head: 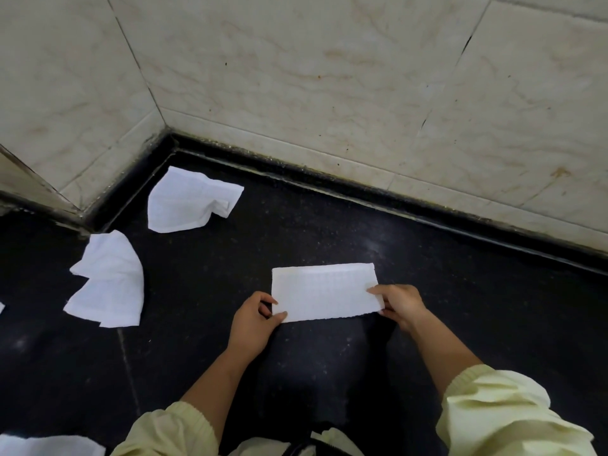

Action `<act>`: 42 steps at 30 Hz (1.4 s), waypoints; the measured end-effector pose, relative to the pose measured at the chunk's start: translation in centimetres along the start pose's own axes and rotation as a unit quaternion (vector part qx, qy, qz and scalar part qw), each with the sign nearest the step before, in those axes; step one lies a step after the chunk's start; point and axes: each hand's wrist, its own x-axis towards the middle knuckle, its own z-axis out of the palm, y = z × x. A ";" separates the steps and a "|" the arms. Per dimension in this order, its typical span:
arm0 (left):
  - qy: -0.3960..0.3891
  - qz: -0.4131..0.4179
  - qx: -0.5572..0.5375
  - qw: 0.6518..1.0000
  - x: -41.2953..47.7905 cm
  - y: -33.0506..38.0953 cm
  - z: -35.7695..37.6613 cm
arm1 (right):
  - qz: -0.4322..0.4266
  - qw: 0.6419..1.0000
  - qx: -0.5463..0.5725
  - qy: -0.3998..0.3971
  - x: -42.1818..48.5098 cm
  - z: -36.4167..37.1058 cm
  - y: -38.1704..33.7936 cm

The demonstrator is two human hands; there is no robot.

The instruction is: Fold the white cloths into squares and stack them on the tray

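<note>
Yellow sleeves (493, 409); left hand (251, 324) and right hand (399, 306) pinch folded cloth (324, 292).

head cam | looks forward and down | close over dark counter (329, 225) | faces tiled wall corner (164, 126)

folded white cloth (324, 292) flat on black counter (427, 291), long rectangle. left hand (253, 324) pinches its near-left corner, right hand (399, 304) pinches the near-right corner. two crumpled cloths (192, 200) (107, 281) lie well left, near tiled wall (329, 77) corner
</note>
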 end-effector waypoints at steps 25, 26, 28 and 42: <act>-0.026 -0.005 -0.098 0.995 0.5 -0.9 -0.3 | -0.113 0.971 -0.190 -0.095 -4.1 13.3 -0.4; -0.027 -0.003 -0.101 0.995 0.5 -1.0 -0.3 | -0.119 0.969 -0.199 -0.088 -4.1 13.5 -0.3; -0.028 -0.002 -0.102 0.994 0.6 -1.2 -0.3 | -0.118 0.970 -0.193 -0.093 -4.1 13.9 0.0; -0.034 -0.034 -0.143 0.989 0.5 -0.5 -0.7 | -0.097 0.971 -0.112 -0.189 -4.5 13.6 -0.4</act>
